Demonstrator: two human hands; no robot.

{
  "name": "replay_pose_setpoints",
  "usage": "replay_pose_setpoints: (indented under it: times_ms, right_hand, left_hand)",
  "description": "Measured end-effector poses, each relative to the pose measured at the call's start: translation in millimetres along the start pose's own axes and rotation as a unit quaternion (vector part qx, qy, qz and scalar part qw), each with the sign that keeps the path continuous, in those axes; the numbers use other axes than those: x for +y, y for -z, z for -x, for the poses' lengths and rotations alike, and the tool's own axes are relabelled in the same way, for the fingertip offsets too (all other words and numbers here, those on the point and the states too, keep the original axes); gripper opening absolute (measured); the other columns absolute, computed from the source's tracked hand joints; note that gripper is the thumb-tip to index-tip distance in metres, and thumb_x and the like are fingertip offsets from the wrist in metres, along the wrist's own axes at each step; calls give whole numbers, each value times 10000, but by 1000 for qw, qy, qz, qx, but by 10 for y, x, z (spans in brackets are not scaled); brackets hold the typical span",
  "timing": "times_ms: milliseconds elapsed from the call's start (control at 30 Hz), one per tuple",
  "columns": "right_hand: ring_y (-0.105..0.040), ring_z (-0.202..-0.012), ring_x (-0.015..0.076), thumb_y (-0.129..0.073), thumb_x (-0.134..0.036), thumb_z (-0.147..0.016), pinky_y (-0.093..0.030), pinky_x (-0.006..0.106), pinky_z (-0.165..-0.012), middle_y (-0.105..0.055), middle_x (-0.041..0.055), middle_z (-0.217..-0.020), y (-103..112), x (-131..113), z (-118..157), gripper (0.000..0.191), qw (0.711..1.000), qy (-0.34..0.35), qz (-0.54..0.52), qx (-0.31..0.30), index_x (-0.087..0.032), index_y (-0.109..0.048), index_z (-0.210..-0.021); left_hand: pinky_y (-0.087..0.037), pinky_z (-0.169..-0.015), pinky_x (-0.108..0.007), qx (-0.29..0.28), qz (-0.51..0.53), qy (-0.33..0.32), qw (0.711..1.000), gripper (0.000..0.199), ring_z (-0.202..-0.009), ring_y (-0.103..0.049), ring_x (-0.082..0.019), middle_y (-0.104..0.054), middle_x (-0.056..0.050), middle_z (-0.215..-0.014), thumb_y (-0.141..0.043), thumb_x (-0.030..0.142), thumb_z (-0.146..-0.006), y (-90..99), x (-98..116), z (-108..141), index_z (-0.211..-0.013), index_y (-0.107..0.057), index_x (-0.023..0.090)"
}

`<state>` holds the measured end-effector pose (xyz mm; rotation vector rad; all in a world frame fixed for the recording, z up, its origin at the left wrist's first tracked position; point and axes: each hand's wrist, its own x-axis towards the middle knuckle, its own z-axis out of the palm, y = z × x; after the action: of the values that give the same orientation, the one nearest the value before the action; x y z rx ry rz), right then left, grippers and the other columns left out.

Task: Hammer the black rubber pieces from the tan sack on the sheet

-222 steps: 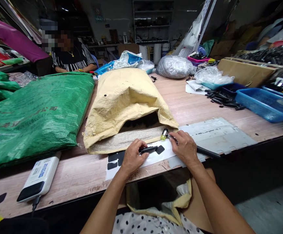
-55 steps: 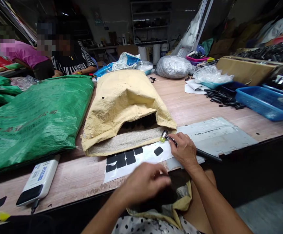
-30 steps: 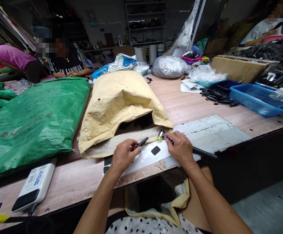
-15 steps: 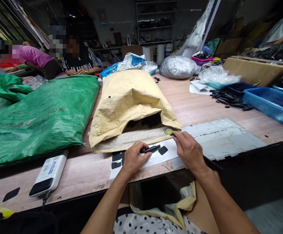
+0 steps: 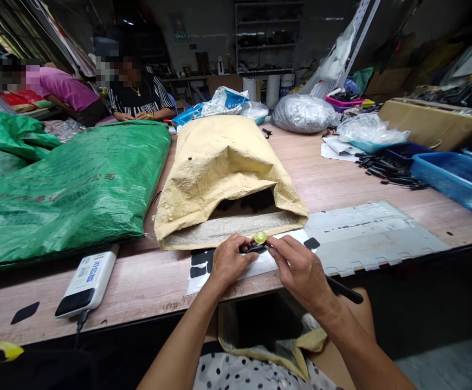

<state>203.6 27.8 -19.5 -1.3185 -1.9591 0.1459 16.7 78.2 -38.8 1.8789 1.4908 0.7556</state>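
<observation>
My left hand (image 5: 231,261) pinches a slim black plastic piece (image 5: 250,249) above a white sheet (image 5: 199,284) at the table's front edge. Closed around a tool with a long black handle (image 5: 344,289) is my right hand (image 5: 301,268); the handle sticks out behind the wrist. A round yellow-green translucent head (image 5: 260,237) shows at my right fingertips, against or just over the black piece; contact cannot be made out. Dark rounded squares (image 5: 198,271) lie on the sheet, and another dark square (image 5: 311,242) is right of my hands.
Beyond my hands lies an open yellow woven sack (image 5: 227,162) with dark contents. A green sack (image 5: 73,189) and a white power bank (image 5: 87,279) are leftward. Rightward are a grey board (image 5: 374,233), black parts (image 5: 390,170) and a blue tray (image 5: 455,181). Two people sit at the back left.
My right hand has moved left and toward me, bringing the yellow-green head from the sack's edge to the black piece in my left hand. The view has shifted slightly.
</observation>
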Motion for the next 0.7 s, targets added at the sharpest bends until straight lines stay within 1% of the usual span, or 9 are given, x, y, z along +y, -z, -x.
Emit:
replay_pose_setpoints:
  times_ms: [100, 200, 267, 400, 467, 600, 700]
  right_hand:
    - [-621, -918, 192, -437, -183, -998, -493, 314, -827, -669, 65, -959, -26, 6, 47, 370, 1000, 4, 29, -8, -257, -619, -1312]
    - [-618, -888, 179, -437, -172, -992, -481, 290, -792, -668, 56, -930, -52, 55, 73, 368, 998, 1, 55, -31, -262, -643, -1283]
    - [-621, -896, 181, -445, -191, -997, -480, 285, -794, -669, 55, -930, -37, 85, 62, 348, 998, -10, 55, -18, -257, -651, -1269]
    - [-622, -927, 187, -457, -217, -1001, -483, 296, -839, -676, 65, -977, 34, 103, 31, 341, 998, -22, 41, 32, -237, -638, -1290]
    - [-619, -918, 185, -456, -210, -999, -479, 293, -836, -675, 62, -970, 40, 104, 42, 342, 998, -23, 45, 28, -237, -642, -1285]
    - [-618, -882, 180, -463, -197, -993, -468, 276, -795, -667, 44, -911, -1, 124, 85, 333, 998, -27, 63, -4, -247, -661, -1256]
    - [-630, -904, 184, -471, -206, -992, -473, 281, -815, -681, 47, -944, 21, 150, 74, 330, 997, -37, 61, 13, -250, -659, -1260]
  left_hand:
    - [-406, -692, -252, 5, -1, -4, 1000, 122, -744, -591, -135, -640, 42, -815, -768, 228, -742, -3, 10, 2, -860, -740, 245]
    - [-407, -671, -246, 12, -5, -9, 1000, 107, -720, -583, -131, -643, 38, -809, -753, 234, -748, -14, 5, 4, -854, -744, 246]
    - [-410, -670, -245, 14, -3, -8, 1000, 136, -717, -580, -127, -659, 38, -840, -756, 225, -736, -24, -4, 5, -869, -746, 249]
    - [-401, -665, -247, 22, -10, -11, 1000, 155, -736, -583, -130, -663, 41, -849, -754, 221, -725, -40, -18, 5, -877, -745, 252]
    - [-397, -657, -249, 24, -14, -12, 1000, 155, -725, -578, -130, -655, 41, -832, -752, 230, -726, -43, -20, 3, -879, -745, 250]
    - [-409, -666, -250, 22, -17, -16, 999, 161, -731, -581, -135, -653, 32, -839, -746, 245, -734, -42, -20, 11, -895, -743, 245]
    - [-418, -677, -256, 28, -25, -27, 999, 168, -747, -591, -143, -650, 32, -836, -743, 244, -741, -36, -12, 30, -910, -736, 247]
